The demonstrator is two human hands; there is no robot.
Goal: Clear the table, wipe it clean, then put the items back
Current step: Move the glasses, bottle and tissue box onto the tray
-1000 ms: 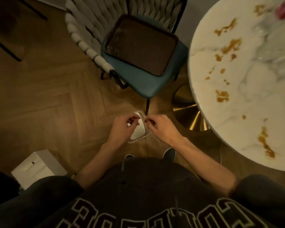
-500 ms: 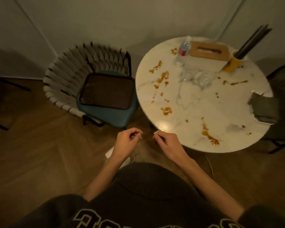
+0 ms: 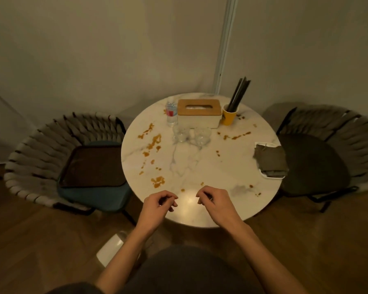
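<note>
**Both hands idle over the stained table**

Head view. The left hand [image 3: 159, 205] and the right hand [image 3: 214, 201] were side by side but apart, over the near edge of the table [image 3: 210, 166]. Each grip was loose: the fingers curled lightly inward with the thumb near the fingertips, and nothing showed between them. Whether either hand touched the top could not be told.

At the far side, a yellow cup [image 3: 228, 116] stood upright and held a bunch of dark sticks [image 3: 239, 92] leaning right. Just left of it was a tissue box [image 3: 199, 116] with a wooden lid, and a small water bottle [image 3: 171, 112] with a red label stood against the box's left end. Two clear glasses [image 3: 181, 133] stood just in front of the box. At the right edge, a white dish [image 3: 272, 177] carried a folded grey cloth [image 3: 269, 159].

The round, white marble top was spotted with orange-brown stains [image 3: 157, 181], thickest on its left half, with a thinner trail near the cup.

A dark tray [image 3: 91, 166] lay flat on the seat of the left chair [image 3: 40, 145]. A second chair [image 3: 338, 132] stood to the right. A white object [image 3: 111, 249] lay on the floor [image 3: 40, 240] beside the left forearm.
</note>
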